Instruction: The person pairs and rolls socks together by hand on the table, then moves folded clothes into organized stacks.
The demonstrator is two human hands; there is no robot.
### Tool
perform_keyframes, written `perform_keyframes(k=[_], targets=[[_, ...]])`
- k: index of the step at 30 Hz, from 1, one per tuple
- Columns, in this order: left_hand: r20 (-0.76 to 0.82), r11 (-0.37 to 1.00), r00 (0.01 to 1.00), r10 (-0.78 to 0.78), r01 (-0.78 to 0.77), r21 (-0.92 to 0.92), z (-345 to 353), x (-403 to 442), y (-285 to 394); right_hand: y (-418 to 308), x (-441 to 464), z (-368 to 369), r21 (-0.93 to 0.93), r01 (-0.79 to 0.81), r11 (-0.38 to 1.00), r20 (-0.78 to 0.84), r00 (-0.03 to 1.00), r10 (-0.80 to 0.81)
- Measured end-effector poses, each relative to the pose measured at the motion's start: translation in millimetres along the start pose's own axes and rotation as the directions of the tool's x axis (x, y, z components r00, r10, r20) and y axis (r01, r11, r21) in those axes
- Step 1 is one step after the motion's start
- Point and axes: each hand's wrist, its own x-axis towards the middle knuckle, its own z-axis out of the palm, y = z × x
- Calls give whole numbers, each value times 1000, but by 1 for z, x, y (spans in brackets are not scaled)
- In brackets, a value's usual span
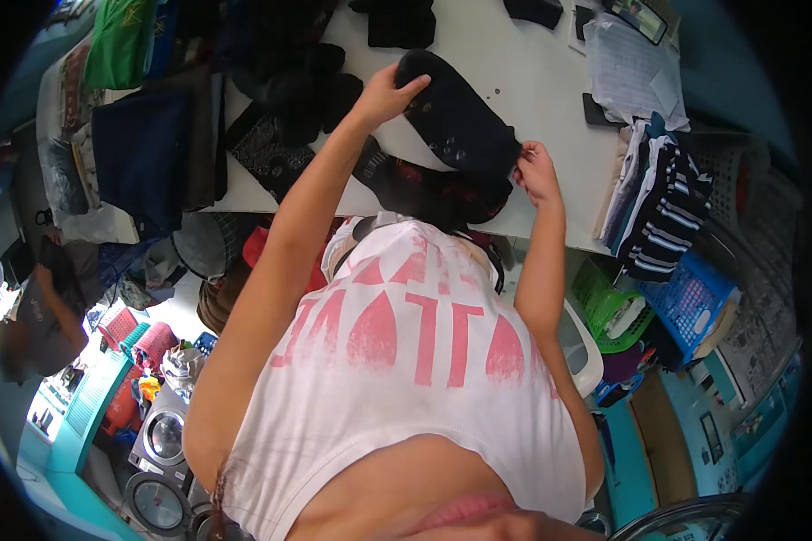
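My left hand (391, 96) pinches one end of a dark sock (460, 113), its thumb on top of the fabric. At the other end, my right hand (537, 172) grips the edge between thumb and fingers. The sock lies stretched between them, slanting over the white table (532, 86), with small faint marks on its surface. Just below it, near the table's front edge, is a dark sock with reddish patterning (424, 187). Left of my left hand lie a patterned black cloth piece (266, 149) and a heap of black items (289, 95).
Folded dark clothes (144, 153) are stacked at the left. Striped clothes (663, 212) hang over the right edge, near papers (636, 72) and a phone (639, 18). Green (618, 307) and blue baskets (690, 302) stand lower right. Washing machines (162, 433) and another person (41, 307) are at left.
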Motion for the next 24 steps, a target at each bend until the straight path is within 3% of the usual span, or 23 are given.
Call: perform_keyframes(k=[1, 2, 6, 8, 12, 14, 20, 22, 24], targets=[[-21, 939, 1000, 20, -11, 343, 0, 18, -23, 26, 23, -11, -268, 106, 958, -259, 949, -178], [-54, 779, 989, 139, -76, 622, 1, 29, -44, 40, 36, -17, -533, 125, 837, -439, 805, -400], [-104, 742, 976, 189, -73, 666, 12, 36, -54, 44, 30, -1, -676, 14, 736, -505, 719, -478], [-127, 701, 954, 270, -104, 705, 19, 32, -47, 35, 22, 24, -601, 100, 793, -613, 580, -537], [-162, 675, 944, 288, -80, 734, 28, 31, -52, 36, 18, 49, -567, 116, 816, -591, 632, -501], [-179, 683, 941, 286, -70, 727, 29, 34, -53, 37, 18, 47, -699, 73, 711, -459, 717, -525], [-179, 732, 972, 150, 13, 682, 24, 41, -47, 34, 19, 23, -525, 145, 839, -462, 780, -423], [-188, 728, 970, 152, 19, 686, 25, 45, -48, 33, 23, 20, -441, 252, 861, -443, 774, -453], [-193, 723, 969, 152, 24, 690, 29, 42, -41, 33, 26, 22, -487, 185, 854, -470, 768, -434]])
